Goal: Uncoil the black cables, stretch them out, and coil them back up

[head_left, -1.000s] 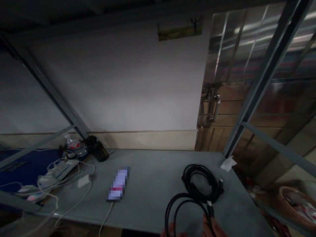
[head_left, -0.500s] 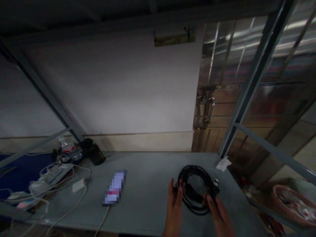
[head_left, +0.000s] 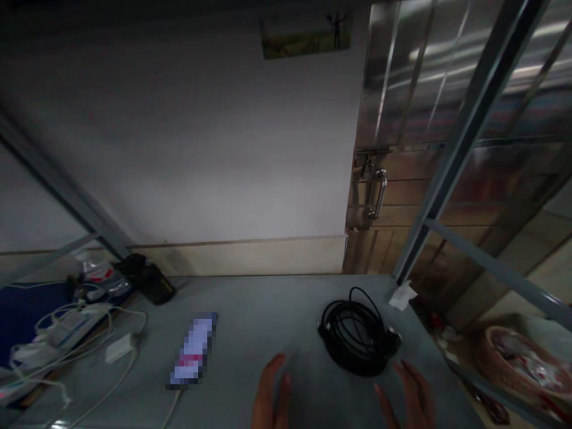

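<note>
Head view, and nothing is gripped: the left hand point(head_left: 271, 390) is held with thumb and fingers parted near the desk's point(head_left: 259, 316) front edge, apart from the black cable coil point(head_left: 360, 358). The right hand point(head_left: 413, 393), likewise spread and bare, is held just beside the coil's near right side (whether it is brushed by a fingertip cannot be told). And the coil itself? Laid flat towards the right edge, wound in loops, presumably so its length is kept compact, though one thin loop is left sticking out at the back. Behind it, a white paper scrap point(head_left: 403, 296) is seen by the back right corner. Across to the left, the phone point(head_left: 193, 350) is laid with its lower end towards the front edge, probably because a white cord point(head_left: 171, 410) is plugged in there. Along the left edge, a power strip point(head_left: 74, 328) is draped with leads, and a black case point(head_left: 149, 281) is set at the back left corner.
</note>
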Motion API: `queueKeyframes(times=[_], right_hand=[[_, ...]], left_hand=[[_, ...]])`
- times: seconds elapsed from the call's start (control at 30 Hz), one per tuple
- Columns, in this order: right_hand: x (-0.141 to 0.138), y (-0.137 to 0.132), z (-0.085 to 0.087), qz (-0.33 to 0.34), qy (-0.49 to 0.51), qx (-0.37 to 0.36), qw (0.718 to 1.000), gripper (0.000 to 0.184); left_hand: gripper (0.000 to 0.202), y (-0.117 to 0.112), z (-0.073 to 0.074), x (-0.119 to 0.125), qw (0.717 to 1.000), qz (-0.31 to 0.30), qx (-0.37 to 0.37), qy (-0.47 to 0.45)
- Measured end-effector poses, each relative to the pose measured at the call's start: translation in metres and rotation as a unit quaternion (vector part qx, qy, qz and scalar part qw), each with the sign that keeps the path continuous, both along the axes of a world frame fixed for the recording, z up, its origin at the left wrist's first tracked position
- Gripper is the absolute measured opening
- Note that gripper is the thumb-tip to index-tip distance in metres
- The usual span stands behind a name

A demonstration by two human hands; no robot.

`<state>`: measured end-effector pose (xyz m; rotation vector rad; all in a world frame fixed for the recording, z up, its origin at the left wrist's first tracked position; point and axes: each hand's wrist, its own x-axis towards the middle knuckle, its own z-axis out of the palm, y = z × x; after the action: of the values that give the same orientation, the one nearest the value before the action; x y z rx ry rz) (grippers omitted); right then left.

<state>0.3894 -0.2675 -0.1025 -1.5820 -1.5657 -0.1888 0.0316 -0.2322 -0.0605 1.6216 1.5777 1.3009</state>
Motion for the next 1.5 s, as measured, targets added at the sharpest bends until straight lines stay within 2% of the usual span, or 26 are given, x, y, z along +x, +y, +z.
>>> queueKeyframes(times=[0.13, 0.23, 0.33, 0.43, 0.47, 0.57, 0.8, 0.87, 0.93, 1.03, 1.1, 1.17, 1.27, 1.4, 1.43, 1.5], right_hand=[[-0.016, 0.018, 0.033, -0.002, -0.030, -0.018, 0.999, 0.082], [-0.030, 0.052, 0.049, 0.014, -0.061, -0.022, 0.998, 0.091], [-0.042, 0.080, 0.042, 0.046, -0.128, 0.010, 0.991, 0.086], [-0.052, 0.087, 0.026, 0.103, -0.198, 0.034, 0.974, 0.050], [-0.055, 0.084, 0.022, 0.122, -0.219, 0.039, 0.967, 0.044], [-0.059, 0.071, 0.018, 0.152, -0.250, 0.048, 0.955, 0.053], [-0.057, 0.062, 0.021, 0.132, -0.206, 0.032, 0.969, 0.053], [-0.059, 0.063, 0.019, 0.123, -0.200, 0.028, 0.972, 0.051], [-0.062, 0.064, 0.019, 0.116, -0.200, 0.021, 0.973, 0.047], [-0.063, 0.064, 0.019, 0.105, -0.217, 0.017, 0.970, 0.040], [-0.059, 0.063, 0.020, 0.110, -0.234, 0.032, 0.966, 0.038], [-0.049, 0.060, 0.022, 0.133, -0.256, 0.064, 0.955, 0.036], [-0.027, 0.054, 0.024, 0.160, -0.290, 0.092, 0.939, 0.033], [-0.003, 0.047, 0.028, 0.149, -0.301, 0.099, 0.937, 0.036], [0.001, 0.047, 0.029, 0.148, -0.300, 0.097, 0.937, 0.034], [0.004, 0.051, 0.031, 0.154, -0.297, 0.088, 0.938, 0.028]], left_hand=[[0.035, -0.008, -0.016, -0.077, 0.982, 0.009, 0.095, 0.164], [0.031, -0.010, -0.018, -0.101, 0.965, 0.045, 0.136, 0.222], [0.029, -0.011, -0.017, -0.096, 0.953, 0.094, 0.166, 0.236], [0.029, -0.013, -0.015, -0.085, 0.942, 0.106, 0.193, 0.255], [0.030, -0.014, -0.015, -0.082, 0.939, 0.102, 0.200, 0.262], [0.032, -0.016, -0.013, -0.081, 0.936, 0.107, 0.198, 0.271], [0.031, -0.014, -0.014, -0.086, 0.942, 0.099, 0.187, 0.262], [0.031, -0.012, -0.009, -0.074, 0.948, 0.092, 0.180, 0.244], [0.037, -0.008, 0.005, -0.046, 0.959, 0.055, 0.170, 0.220], [0.052, 0.005, 0.036, 0.019, 0.963, -0.089, 0.145, 0.211], [0.058, 0.018, 0.057, 0.063, 0.946, -0.206, 0.128, 0.217], [0.057, 0.032, 0.070, 0.095, 0.929, -0.279, 0.092, 0.225], [0.050, 0.049, 0.068, 0.113, 0.919, -0.318, 0.042, 0.230], [0.065, 0.064, 0.048, 0.105, 0.905, -0.351, 0.048, 0.235], [0.064, 0.067, 0.046, 0.103, 0.902, -0.356, 0.052, 0.239], [0.047, 0.072, 0.049, 0.101, 0.897, -0.354, 0.055, 0.259]])
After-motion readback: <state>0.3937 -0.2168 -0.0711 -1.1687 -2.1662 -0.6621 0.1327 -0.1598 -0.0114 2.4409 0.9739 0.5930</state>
